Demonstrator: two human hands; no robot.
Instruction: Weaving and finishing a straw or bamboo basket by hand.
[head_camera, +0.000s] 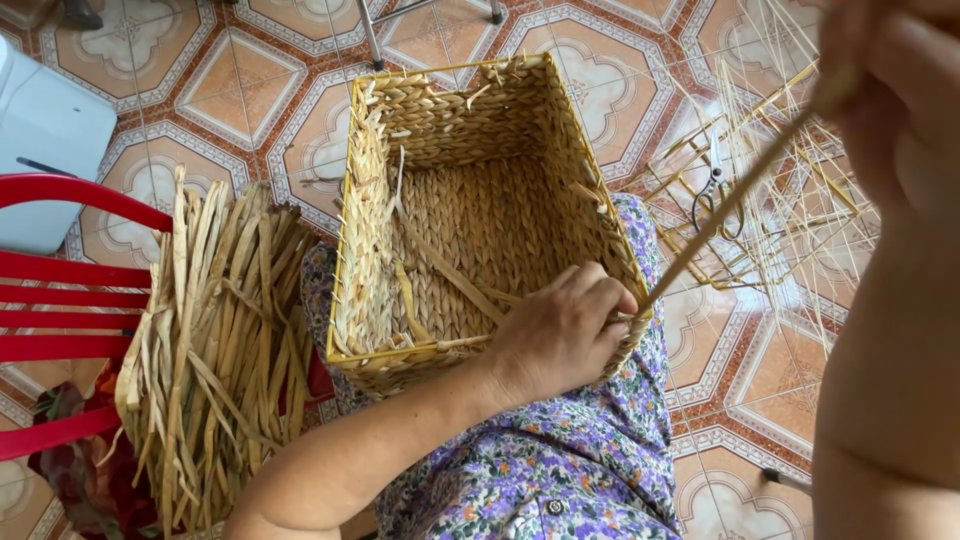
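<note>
Rectangular basket (470, 200) of plaited straw on a yellow wire frame, resting on the lap. Left hand (560, 330) curls closed over its near rim; right hand (890, 90), blurred, pinches a taut strand (735, 195). Dried fibre bundle (215, 340) lies on a red chair (60, 290); patterned tile floor (250, 80).

A single head-worn camera is looking steeply down, close over the lap; the nearest hand (900, 110), right, is showing perhaps blurred.
</note>
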